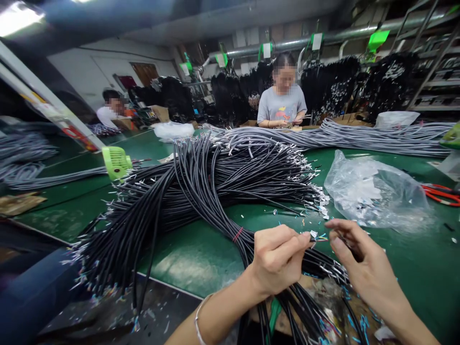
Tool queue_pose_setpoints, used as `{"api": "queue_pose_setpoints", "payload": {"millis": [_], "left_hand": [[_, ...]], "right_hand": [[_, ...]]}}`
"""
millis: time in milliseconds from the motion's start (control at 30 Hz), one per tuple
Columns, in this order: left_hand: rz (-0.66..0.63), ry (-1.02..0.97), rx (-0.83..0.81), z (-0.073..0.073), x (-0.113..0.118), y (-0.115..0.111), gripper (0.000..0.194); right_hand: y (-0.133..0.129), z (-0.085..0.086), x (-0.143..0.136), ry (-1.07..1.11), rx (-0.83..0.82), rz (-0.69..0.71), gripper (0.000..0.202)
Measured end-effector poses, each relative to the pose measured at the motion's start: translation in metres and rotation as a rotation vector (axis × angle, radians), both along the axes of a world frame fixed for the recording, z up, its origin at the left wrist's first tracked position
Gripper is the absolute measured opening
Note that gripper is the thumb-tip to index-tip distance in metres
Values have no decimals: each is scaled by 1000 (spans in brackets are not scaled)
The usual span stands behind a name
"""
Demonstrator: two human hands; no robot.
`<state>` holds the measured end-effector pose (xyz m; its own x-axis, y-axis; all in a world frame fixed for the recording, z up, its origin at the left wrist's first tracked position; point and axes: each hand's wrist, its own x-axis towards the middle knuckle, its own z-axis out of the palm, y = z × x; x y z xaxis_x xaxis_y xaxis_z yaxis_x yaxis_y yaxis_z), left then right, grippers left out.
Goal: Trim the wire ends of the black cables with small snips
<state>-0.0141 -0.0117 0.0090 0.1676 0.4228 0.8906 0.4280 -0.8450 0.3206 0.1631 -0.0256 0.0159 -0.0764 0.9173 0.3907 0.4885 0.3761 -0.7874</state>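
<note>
My left hand (280, 258) is closed, with thumb and forefinger pinching the end of a black cable. Thin coloured wires (321, 237) fan out of that cable end, beside a scrap of white wrapping (313, 234). Just to the right, my right hand (362, 263) has its thumb and forefinger apart, with a gap between them and the wire tips; its other fingers are partly hidden. Under both hands runs a bundle of black cables (215, 206), tied with a red band (237, 234). Stripped ends of more cables (334, 270) lie below my fingers.
A large pile of black cables (161, 191) covers the middle of the green table (183, 258). Grey cables (345, 136) lie behind it. At right are a clear plastic bag (377, 196) and red-handled pliers (442, 194). A green fan (117, 163) stands left. Two people sit across.
</note>
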Motion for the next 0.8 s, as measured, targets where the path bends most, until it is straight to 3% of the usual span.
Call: {"api": "queue_pose_setpoints", "payload": {"millis": [167,433,667,800], "left_hand": [[42,-112,-38,9,-1,-2,12],[1,-143,-12,9,0,-3,15],[-32,-197,-288,15,-2,-5,4],[-44,-149,-347,17,-1,-6,8]], "right_hand": [[0,-4,1,-76,85,35,23],[-4,0,0,-101,108,74,20],[-6,4,-2,-105,130,93,20],[-4,5,-4,-89,188,91,20]]}}
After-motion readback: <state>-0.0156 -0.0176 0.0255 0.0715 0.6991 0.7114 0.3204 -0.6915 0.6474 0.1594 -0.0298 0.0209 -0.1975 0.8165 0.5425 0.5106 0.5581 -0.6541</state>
